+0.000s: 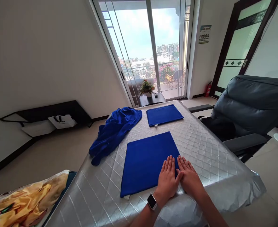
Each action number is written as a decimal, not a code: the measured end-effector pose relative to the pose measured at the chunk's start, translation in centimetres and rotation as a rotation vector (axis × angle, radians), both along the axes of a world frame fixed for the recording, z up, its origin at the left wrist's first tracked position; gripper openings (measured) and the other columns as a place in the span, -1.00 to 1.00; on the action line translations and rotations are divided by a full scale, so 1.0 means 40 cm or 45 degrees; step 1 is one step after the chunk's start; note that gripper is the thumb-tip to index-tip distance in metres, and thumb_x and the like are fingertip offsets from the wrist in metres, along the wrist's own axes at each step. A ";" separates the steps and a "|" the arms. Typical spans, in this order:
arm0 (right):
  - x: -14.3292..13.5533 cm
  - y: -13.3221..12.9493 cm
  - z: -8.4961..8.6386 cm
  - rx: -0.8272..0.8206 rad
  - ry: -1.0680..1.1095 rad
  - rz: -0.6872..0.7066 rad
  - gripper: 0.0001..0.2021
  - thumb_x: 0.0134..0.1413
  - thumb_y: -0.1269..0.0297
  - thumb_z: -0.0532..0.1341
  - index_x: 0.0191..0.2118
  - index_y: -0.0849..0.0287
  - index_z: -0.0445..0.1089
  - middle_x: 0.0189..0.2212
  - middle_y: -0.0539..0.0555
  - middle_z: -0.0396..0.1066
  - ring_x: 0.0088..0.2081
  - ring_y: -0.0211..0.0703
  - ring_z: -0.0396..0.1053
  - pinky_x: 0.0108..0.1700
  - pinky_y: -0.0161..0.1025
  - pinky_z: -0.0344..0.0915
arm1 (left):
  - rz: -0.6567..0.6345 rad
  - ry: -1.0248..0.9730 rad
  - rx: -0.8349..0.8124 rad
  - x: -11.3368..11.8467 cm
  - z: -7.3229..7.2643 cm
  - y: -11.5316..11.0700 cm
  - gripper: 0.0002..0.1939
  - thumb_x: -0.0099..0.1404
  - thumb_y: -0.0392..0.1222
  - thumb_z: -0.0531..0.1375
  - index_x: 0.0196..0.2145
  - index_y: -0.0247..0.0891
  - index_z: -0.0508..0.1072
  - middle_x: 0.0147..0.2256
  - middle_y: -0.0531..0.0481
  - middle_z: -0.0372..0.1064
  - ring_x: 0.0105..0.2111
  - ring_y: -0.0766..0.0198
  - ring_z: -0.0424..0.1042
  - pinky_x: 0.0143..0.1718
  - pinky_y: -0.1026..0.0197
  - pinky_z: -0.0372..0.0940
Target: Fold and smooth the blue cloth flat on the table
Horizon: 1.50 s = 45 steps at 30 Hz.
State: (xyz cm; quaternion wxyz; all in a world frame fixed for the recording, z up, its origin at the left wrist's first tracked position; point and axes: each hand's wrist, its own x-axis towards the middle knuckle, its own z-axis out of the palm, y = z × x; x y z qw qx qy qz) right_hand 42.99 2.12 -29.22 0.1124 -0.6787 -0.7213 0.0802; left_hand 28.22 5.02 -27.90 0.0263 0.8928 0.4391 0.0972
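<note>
A blue cloth (pixel 146 160), folded into a flat rectangle, lies on the silver quilted cover (pixel 207 151) of the table. My left hand (pixel 169 176), with a watch on its wrist, rests flat on the cloth's near right part, fingers stretched out. Beside it my right hand (pixel 188 175) lies flat along the cloth's right edge, its fingers straight and partly over the silver cover. The thumbs meet or nearly meet. Farther back sits a smaller folded blue cloth (pixel 165 115). To the left is a crumpled blue cloth (pixel 117 132), hanging partly over the table's edge.
A dark armchair (pixel 254 104) stands close on the right. Yellow patterned fabric (pixel 32 201) is at the lower left. Beyond the table's far end, a small black table (pixel 145 101) holds a potted plant (pixel 147 87) before the sliding glass door. A black wall shelf (pixel 51 110) holds bags.
</note>
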 end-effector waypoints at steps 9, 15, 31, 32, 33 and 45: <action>-0.003 0.000 0.003 -0.066 0.000 -0.010 -0.40 0.46 0.13 -0.23 0.48 0.28 -0.14 0.47 0.02 -0.27 0.48 -0.08 -0.24 0.47 0.01 -0.17 | 0.301 0.047 -0.037 -0.185 -0.052 -0.006 -0.25 0.53 0.21 -0.18 0.47 -0.27 -0.24 0.47 -0.16 -0.21 0.45 0.04 -0.15 0.41 -0.15 0.02; 0.000 -0.003 -0.011 -0.047 0.007 -0.008 -0.39 0.47 0.07 -0.25 0.48 0.25 -0.15 0.48 0.02 -0.27 0.48 -0.10 -0.27 0.47 -0.01 -0.19 | 0.636 -0.002 0.033 -0.439 -0.101 -0.022 -0.23 0.52 0.23 -0.19 0.46 -0.28 -0.33 0.47 -0.21 -0.22 0.45 0.01 -0.14 0.41 -0.22 -0.03; 0.008 -0.004 -0.015 -0.004 -0.043 0.002 -0.39 0.48 0.10 -0.29 0.48 0.28 -0.11 0.46 0.12 -0.13 0.47 -0.07 -0.16 0.45 0.05 -0.05 | 0.700 -0.184 0.213 -0.523 -0.142 -0.058 -0.21 0.52 0.20 -0.15 0.47 -0.28 -0.35 0.46 -0.25 -0.14 0.42 -0.02 0.00 0.38 -0.18 0.08; 0.008 0.001 -0.009 0.005 -0.048 -0.001 -0.39 0.48 0.09 -0.28 0.48 0.27 -0.09 0.46 0.12 -0.12 0.47 -0.06 -0.15 0.44 0.06 -0.04 | 0.698 -0.183 0.222 -0.523 -0.141 -0.058 -0.21 0.52 0.21 -0.15 0.47 -0.29 -0.34 0.45 -0.27 -0.13 0.42 -0.02 0.01 0.38 -0.18 0.09; 0.008 0.010 0.000 0.019 -0.057 0.000 -0.39 0.47 0.09 -0.28 0.48 0.26 -0.09 0.46 0.12 -0.12 0.46 -0.05 -0.15 0.44 0.07 -0.04 | 0.696 -0.183 0.227 -0.523 -0.139 -0.059 -0.20 0.52 0.21 -0.15 0.47 -0.30 -0.34 0.45 -0.27 -0.12 0.42 -0.02 0.01 0.37 -0.18 0.10; -0.024 0.221 0.063 -0.097 -0.141 -0.038 -0.38 0.44 0.15 -0.21 0.48 0.33 -0.12 0.48 0.12 -0.20 0.48 -0.03 -0.23 0.46 0.02 -0.18 | 0.725 -0.145 0.074 -0.527 -0.117 -0.061 -0.16 0.49 0.28 -0.19 0.46 -0.43 -0.12 0.45 -0.28 -0.13 0.42 -0.02 -0.02 0.40 -0.14 0.05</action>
